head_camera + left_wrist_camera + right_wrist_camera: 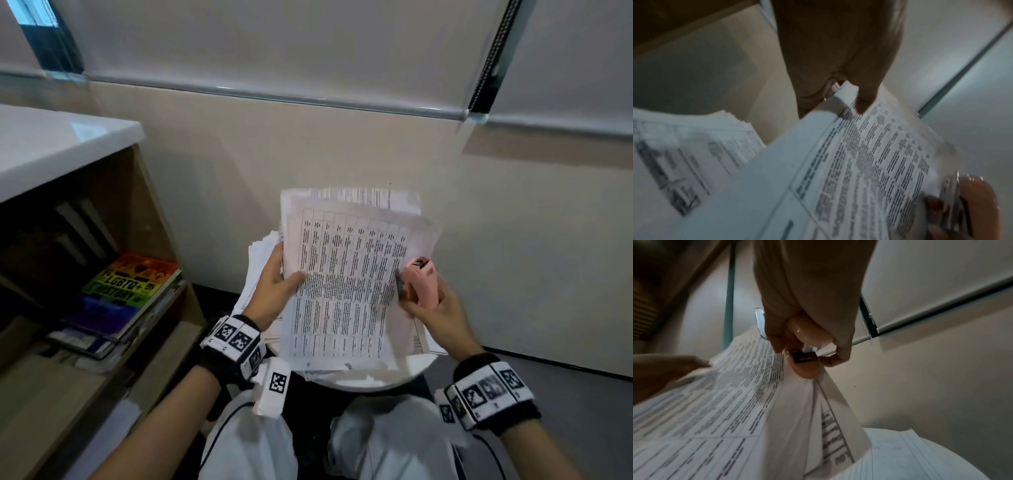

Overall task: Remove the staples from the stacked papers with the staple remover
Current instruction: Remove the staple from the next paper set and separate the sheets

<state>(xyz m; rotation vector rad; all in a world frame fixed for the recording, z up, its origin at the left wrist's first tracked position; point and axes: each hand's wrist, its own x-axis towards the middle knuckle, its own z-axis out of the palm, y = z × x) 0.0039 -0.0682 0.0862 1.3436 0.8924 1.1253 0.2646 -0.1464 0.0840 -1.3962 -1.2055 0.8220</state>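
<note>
Currently left hand (274, 279) pinches stapled papers (346, 284) at their left edge; right hand (435, 308) fingers wrap pink staple remover (419, 281) at right edge.

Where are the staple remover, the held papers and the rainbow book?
staple remover (423, 281), head view, pink body
held papers (342, 274), head view, printed top sheet
rainbow book (126, 291), head view, cover

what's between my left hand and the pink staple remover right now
Only the printed sheets held up between them: the left hand pinches their left edge, and the right hand holds the pink staple remover at their right edge. The head view shows it best.
</note>
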